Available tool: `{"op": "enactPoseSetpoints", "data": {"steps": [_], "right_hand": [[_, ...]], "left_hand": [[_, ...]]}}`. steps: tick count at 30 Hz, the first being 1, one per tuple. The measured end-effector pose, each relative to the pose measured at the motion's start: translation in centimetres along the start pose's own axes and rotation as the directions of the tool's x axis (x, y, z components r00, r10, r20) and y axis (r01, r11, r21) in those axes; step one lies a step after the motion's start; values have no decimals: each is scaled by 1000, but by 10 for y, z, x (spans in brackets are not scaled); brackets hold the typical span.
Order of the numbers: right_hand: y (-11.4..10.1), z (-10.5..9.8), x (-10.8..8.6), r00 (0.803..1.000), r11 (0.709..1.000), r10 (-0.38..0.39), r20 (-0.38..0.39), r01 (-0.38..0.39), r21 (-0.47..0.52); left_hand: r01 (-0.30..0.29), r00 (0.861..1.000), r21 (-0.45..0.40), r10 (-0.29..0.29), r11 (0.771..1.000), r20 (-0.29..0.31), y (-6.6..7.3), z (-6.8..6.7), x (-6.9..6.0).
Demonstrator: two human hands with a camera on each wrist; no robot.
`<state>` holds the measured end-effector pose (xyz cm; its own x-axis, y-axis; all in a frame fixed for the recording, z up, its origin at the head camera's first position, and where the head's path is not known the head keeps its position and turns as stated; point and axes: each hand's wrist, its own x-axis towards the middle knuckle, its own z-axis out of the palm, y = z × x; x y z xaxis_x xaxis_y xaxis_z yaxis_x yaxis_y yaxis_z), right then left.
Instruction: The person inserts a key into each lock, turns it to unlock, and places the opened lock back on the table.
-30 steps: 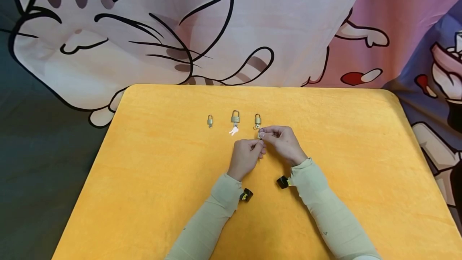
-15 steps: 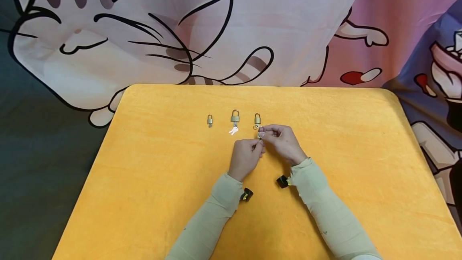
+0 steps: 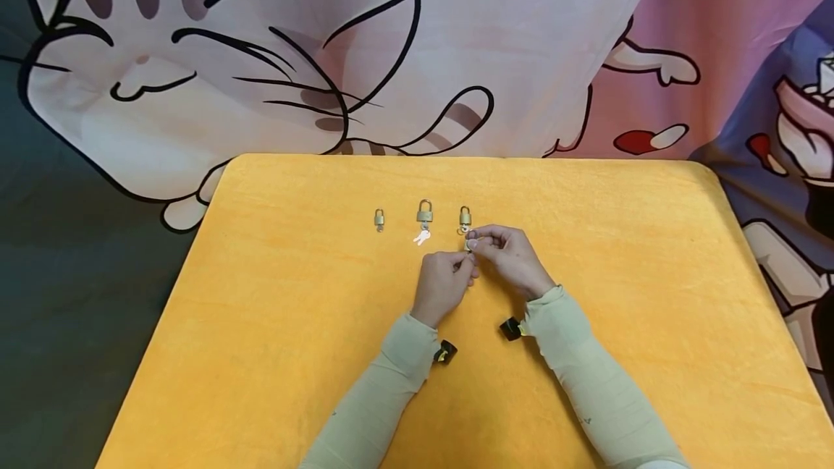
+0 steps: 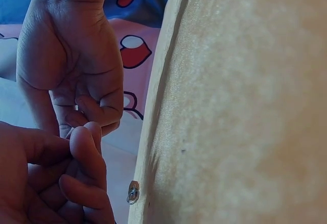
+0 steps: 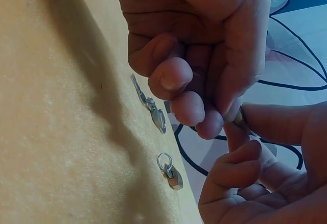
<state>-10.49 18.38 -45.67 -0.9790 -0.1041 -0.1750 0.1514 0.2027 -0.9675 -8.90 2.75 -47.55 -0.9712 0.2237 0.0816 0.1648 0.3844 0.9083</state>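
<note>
My right hand (image 3: 511, 259) pinches a small brass padlock (image 3: 468, 245) between thumb and index finger. In the right wrist view only a sliver of the padlock (image 5: 240, 116) shows. My left hand (image 3: 445, 284) meets it from below, thumb and index fingertips pinched at the padlock's lower end. Whatever the left fingertips hold is hidden behind them. Beyond the hands, three brass padlocks lie in a row: a small one (image 3: 379, 219) at left, a bigger one (image 3: 425, 214) with white-looking keys (image 3: 422, 237), and one (image 3: 465, 216) with a ring just past my right fingertips.
A yellow cloth-covered table (image 3: 293, 273) lies under everything. Behind its far edge hangs a curtain (image 3: 521, 42) printed with cartoon figures. Each wrist carries a small black camera, the left one (image 3: 446, 352) and the right one (image 3: 511, 328) on the inner sides.
</note>
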Motion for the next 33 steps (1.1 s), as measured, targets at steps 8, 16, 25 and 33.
{"op": "enactPoseSetpoints", "data": {"steps": [8, 16, 25, 33], "right_hand": [[1, -3, -1, 999, 1000, 13, 38, -14, 26], [2, -3, 0, 998, 997, 22, 51, -26, 76], [2, -4, 1, 998, 996, 10, 60, -15, 86], [2, -5, 2, 996, 994, 26, 80, -34, 107]], "left_hand": [[7, 1000, -16, -7, 1000, 3, -2, 3, -1], [12, 1000, -71, -11, 997, 10, -2, 0, 0], [109, 993, -188, -98, 976, 67, -4, -1, 3], [192, 976, -305, -150, 933, 157, -4, -3, 5]]}}
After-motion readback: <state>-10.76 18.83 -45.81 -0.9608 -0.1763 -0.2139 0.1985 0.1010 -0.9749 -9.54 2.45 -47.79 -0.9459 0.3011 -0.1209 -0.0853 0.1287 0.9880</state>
